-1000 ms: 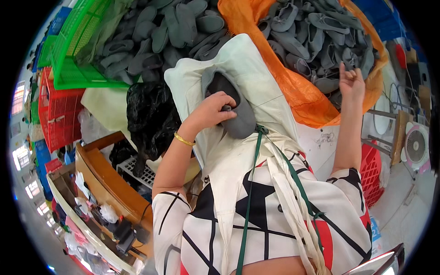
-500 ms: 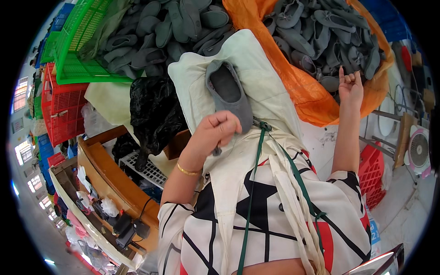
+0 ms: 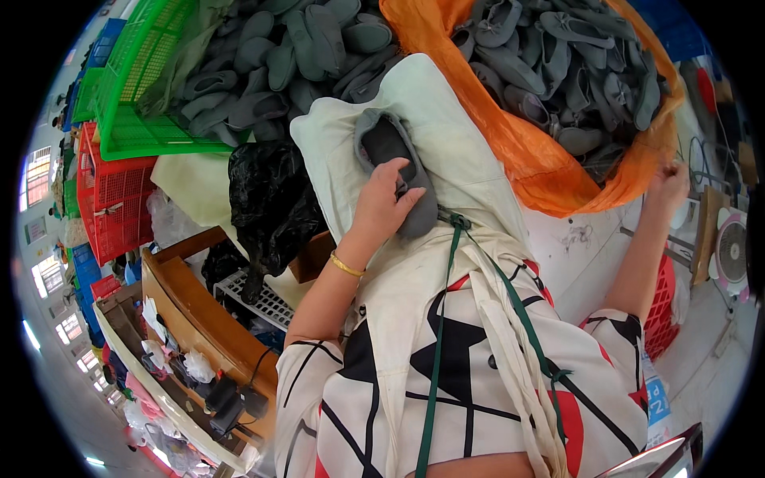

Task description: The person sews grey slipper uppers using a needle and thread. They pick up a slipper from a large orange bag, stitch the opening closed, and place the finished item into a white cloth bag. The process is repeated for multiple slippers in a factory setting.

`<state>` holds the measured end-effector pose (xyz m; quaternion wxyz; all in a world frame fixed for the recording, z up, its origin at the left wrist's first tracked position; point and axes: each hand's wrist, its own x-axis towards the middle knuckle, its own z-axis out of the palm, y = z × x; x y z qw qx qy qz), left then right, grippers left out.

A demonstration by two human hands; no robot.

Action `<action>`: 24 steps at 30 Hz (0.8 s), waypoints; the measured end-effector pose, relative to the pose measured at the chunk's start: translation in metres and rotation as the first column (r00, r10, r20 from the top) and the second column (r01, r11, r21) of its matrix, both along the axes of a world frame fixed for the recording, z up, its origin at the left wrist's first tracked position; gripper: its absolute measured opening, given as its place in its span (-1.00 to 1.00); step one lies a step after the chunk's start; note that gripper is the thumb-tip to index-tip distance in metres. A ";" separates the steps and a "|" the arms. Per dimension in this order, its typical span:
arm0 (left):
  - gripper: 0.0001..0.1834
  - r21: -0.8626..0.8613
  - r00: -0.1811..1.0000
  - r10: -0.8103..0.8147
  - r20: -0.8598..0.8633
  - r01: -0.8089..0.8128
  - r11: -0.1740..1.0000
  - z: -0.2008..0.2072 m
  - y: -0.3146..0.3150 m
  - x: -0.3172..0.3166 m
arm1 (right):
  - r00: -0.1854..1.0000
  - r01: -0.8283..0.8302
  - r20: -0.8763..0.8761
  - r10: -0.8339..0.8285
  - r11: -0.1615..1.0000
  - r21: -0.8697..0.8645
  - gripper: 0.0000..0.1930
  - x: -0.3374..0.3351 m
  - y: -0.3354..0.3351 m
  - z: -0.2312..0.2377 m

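Observation:
A grey slip-on shoe (image 3: 417, 209) lies on the white cloth (image 3: 454, 127) over my lap, its opening facing up and its toe toward me. My left hand (image 3: 381, 205), a gold bracelet at the wrist, grips it near the front of the opening. Its thumb and a finger bend over the upper; the other fingers are partly hidden. Far out to the right, my right hand (image 3: 668, 190) is raised beside the rim of the orange sack (image 3: 550, 179). Its fingers are curled and a little blurred, and anything small in them cannot be made out.
Grey shoes (image 3: 307, 48) fill a green crate (image 3: 127, 127) at the far left; more grey shoes (image 3: 574, 72) fill the orange sack. At left stand a black plastic bag (image 3: 267, 191), a red crate (image 3: 119, 191) and a wooden table (image 3: 191, 307). A fan (image 3: 731, 251) stands at right.
My left hand has moved up and right from beside the toe onto the shoe, its fingers loosening from a fist-like curl. My right hand has swung right and slightly down, away from the sack's shoes.

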<state>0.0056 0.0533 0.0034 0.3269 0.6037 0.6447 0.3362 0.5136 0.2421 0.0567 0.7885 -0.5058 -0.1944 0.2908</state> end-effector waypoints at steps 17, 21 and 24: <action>-0.79 -0.305 0.965 0.117 0.236 -0.041 0.952 -0.001 -0.024 -0.017 | 0.798 -0.529 0.207 0.566 0.822 -0.209 -0.81 -0.068 0.001 -0.057; -0.81 -0.533 0.669 0.417 0.615 -0.037 0.846 -0.002 -0.027 -0.011 | 0.515 -0.751 0.063 0.855 0.485 -0.448 -0.86 -0.199 -0.053 -0.046; -0.79 -0.570 0.498 0.515 0.698 -0.050 0.820 -0.007 -0.029 -0.009 | 0.210 -0.825 -0.100 0.973 0.122 -0.552 -0.88 -0.260 -0.088 -0.034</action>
